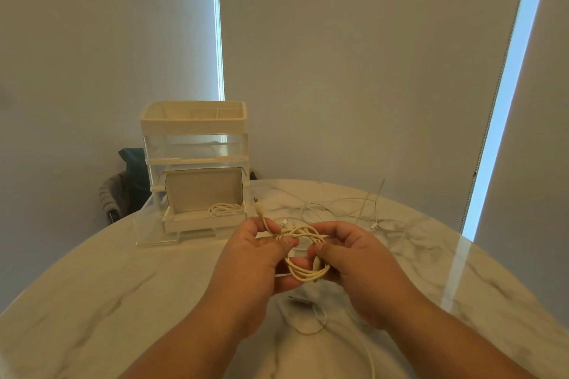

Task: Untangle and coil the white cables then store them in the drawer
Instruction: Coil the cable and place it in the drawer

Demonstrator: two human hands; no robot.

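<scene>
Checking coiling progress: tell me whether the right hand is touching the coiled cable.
Touching. The head view shows the right hand pinching the coiled cable, fingers curled round its loops.

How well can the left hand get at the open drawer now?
Probably yes: the drawer stands open just beyond the left hand, with bare table between; but it and the right hand grip the coiled cable.

Head-worn view, forward-down, close over table (123, 286)
</scene>
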